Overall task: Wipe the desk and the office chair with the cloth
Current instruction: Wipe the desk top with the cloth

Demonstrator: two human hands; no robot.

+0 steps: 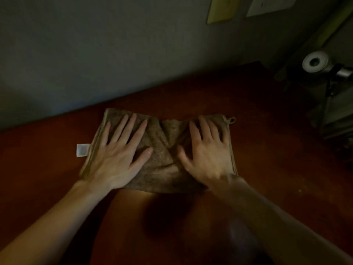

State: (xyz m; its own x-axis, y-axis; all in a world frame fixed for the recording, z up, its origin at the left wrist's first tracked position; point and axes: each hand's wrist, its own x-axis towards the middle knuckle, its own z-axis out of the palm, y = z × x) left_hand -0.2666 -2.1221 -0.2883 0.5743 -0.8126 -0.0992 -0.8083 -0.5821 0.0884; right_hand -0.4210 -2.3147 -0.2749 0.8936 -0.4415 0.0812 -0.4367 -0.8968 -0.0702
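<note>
A brown terry cloth (164, 150) lies spread and creased on the reddish-brown desk (267, 150), near the wall. A white label (82, 150) sticks out at its left edge and a hanging loop shows at its far right corner. My left hand (122, 150) lies flat on the cloth's left half, fingers spread. My right hand (208, 150) lies flat on the right half, fingers spread and slightly blurred. Both palms press down on the cloth without gripping it. The office chair is out of view.
A grey wall (95, 54) runs along the desk's back edge, with a yellow note (221, 8) and a white paper (271, 4) pinned high up. At the right stand a white roll (315, 61) and dark clutter (336, 111).
</note>
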